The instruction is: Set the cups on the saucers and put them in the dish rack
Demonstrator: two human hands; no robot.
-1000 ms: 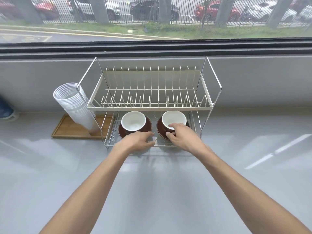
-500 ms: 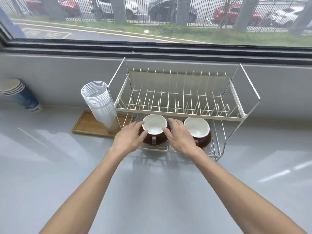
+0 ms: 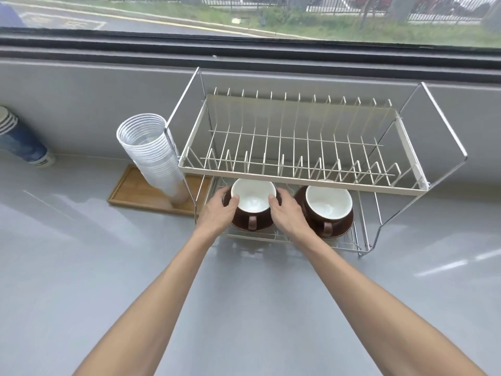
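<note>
Two brown cups with white insides stand on brown saucers on the lower shelf of a two-tier wire dish rack (image 3: 311, 180). The left cup (image 3: 253, 202) sits on its saucer (image 3: 252, 226), handle facing me. My left hand (image 3: 218, 213) grips its left side, thumb on the rim. My right hand (image 3: 287, 213) grips its right side, thumb on the rim. The right cup (image 3: 328, 204) rests on its saucer (image 3: 341, 229), untouched. The rack's upper shelf holds nothing.
A stack of clear plastic cups (image 3: 154, 156) leans on a wooden tray (image 3: 141, 191) just left of the rack. Blue paper cups (image 3: 19, 139) stand at the far left by the wall. The grey counter (image 3: 244, 308) stretches toward me; a window ledge runs behind.
My right hand left the right cup and moved to the left cup. Both hands now close around the left cup. The camera has shifted left and closer.
</note>
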